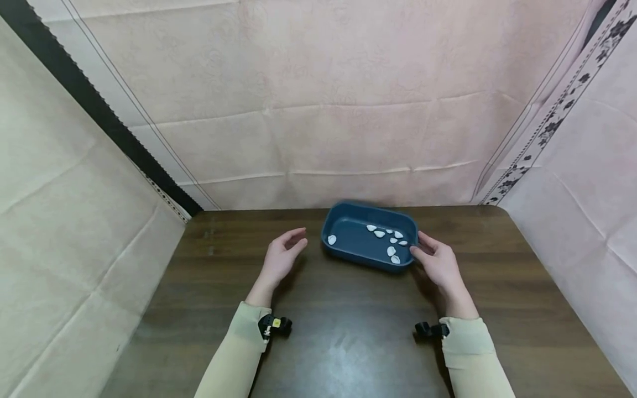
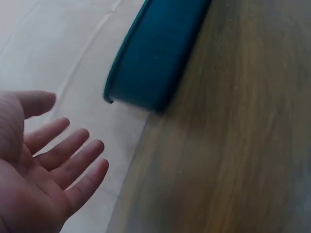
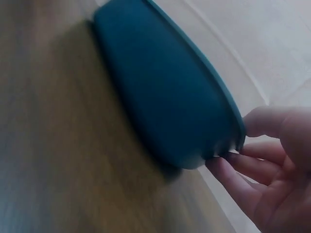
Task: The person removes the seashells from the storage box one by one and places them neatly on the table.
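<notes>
Blue tray, one in all, lies between two sets of fingers, at the far edge of one tabletop. The right hand grips its near end, thumb at the rim and fingers against the outer wall. The left hand has loosely spread fingers that hold nothing, apart from the opposite end. Nine white pieces lie inside: eight toward the right fingers, one nearest the left fingers.
</notes>
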